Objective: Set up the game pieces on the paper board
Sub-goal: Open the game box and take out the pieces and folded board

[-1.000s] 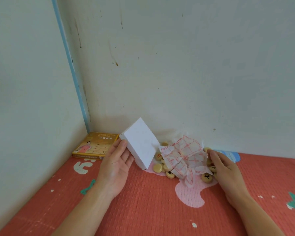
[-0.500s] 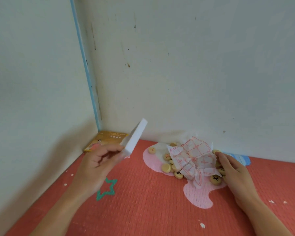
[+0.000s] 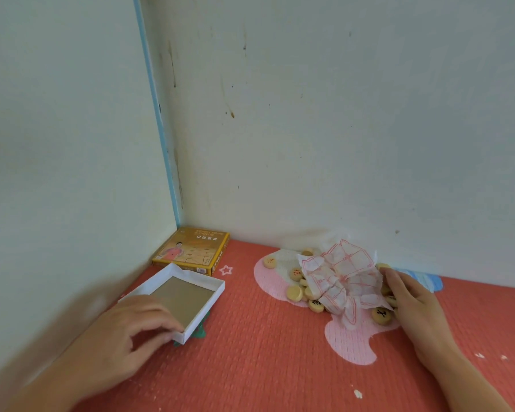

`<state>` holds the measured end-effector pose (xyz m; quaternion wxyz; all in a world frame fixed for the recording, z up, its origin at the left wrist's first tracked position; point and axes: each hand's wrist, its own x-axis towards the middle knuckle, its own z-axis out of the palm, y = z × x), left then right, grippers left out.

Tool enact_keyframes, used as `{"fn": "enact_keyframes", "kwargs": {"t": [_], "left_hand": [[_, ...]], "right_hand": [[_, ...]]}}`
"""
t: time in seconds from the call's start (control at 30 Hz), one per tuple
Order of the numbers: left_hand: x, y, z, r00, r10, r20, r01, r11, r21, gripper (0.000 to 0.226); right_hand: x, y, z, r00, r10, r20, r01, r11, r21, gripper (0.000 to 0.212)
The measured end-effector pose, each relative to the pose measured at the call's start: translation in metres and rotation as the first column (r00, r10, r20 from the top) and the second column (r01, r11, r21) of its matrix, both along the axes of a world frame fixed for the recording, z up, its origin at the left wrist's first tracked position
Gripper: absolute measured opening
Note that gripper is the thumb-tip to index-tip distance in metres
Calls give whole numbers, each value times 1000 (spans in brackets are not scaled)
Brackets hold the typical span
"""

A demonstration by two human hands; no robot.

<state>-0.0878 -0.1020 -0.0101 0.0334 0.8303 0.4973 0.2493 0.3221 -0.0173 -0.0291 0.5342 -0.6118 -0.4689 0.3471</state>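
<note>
Pale walls (image 3: 339, 114) — red mat (image 3: 265, 367), perhaps foam

One crumpled white paper board with red grid lines (image 3: 344, 273) lies among round pale wooden game pieces (image 3: 294, 292). At least nine pieces show, and others are partly hidden under the paper, so their full number cannot be told. There is one shallow white cardboard tray with a brown inside (image 3: 185, 295), one flat yellow printed box (image 3: 194, 251), and two hands: left hand (image 3: 125, 337), right hand (image 3: 411, 298).
</note>
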Motion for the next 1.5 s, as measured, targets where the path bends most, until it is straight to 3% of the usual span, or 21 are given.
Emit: {"fn": "enact_keyframes", "kwargs": {"t": [0.47,0.57,0.7,0.77,0.83,1.0,1.13,1.3,1.5], "left_hand": [[-9,3,-21,976,212,57,-210,977,-37,21],[0,2,-13,957,243,162,-243,970,-18,28],[62,20,3,931,142,336,-150,989,-1,27],[101,38,0,929,83,362,-71,996,-46,37],[135,59,-8,941,42,336,-19,997,-70,47],[192,94,-20,976,0,217,22,995,-98,64],[204,108,-31,961,0,276,10,999,-37,46],[203,109,-34,924,-32,380,2,997,77,26],[209,101,-23,782,-57,621,28,998,57,12]], "right_hand": [[1,1,-1,1000,10,-2,-10,1000,0,27],[-1,0,-1,1000,10,14,-10,1000,14,24],[-4,-5,1,995,49,91,-54,997,48,17],[-6,-6,1,989,47,143,-54,997,49,27],[-7,-9,3,978,45,202,-56,997,49,37],[-8,-11,7,960,65,272,-98,989,107,36],[-3,-6,3,956,40,289,-85,986,143,24],[-4,-2,-1,969,44,241,-96,973,209,29],[-3,-3,-2,987,44,157,-87,955,283,23]]}}
